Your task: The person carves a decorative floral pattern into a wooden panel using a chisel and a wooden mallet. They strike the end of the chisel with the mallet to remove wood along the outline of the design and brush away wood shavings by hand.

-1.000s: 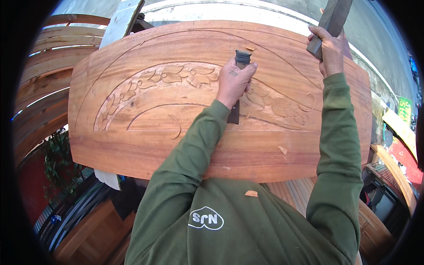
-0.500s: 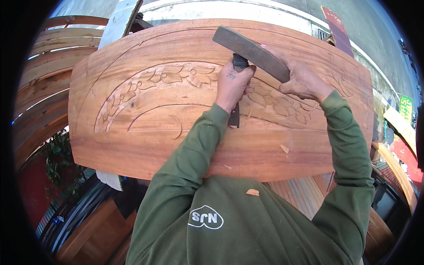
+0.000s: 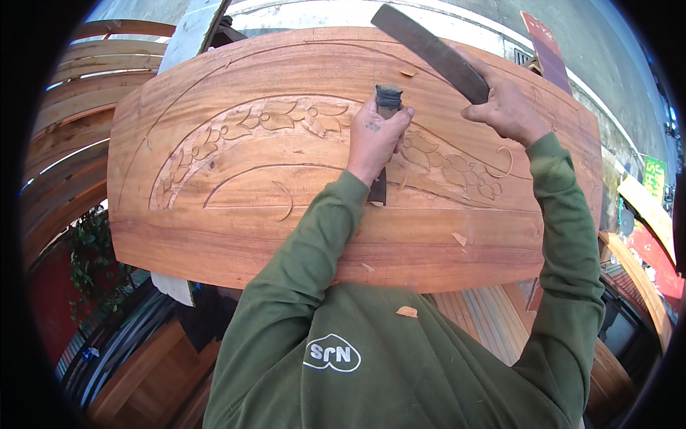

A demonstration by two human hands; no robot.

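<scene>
Chisel point(image 3: 389, 99) juts both ends from my clenched left hand point(image 3: 376, 137) over panel point(image 3: 214, 247); mallet point(image 3: 431, 54), right hand point(image 3: 509, 109) clamped on, has swung across panel's far edge.

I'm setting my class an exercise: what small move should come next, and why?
Probably a tap of the dark bar on the wrapped top of the chisel: the right hand holds the bar clear of it, while the left hand grips the chisel, its blade end apparently against the carved panel.
</scene>
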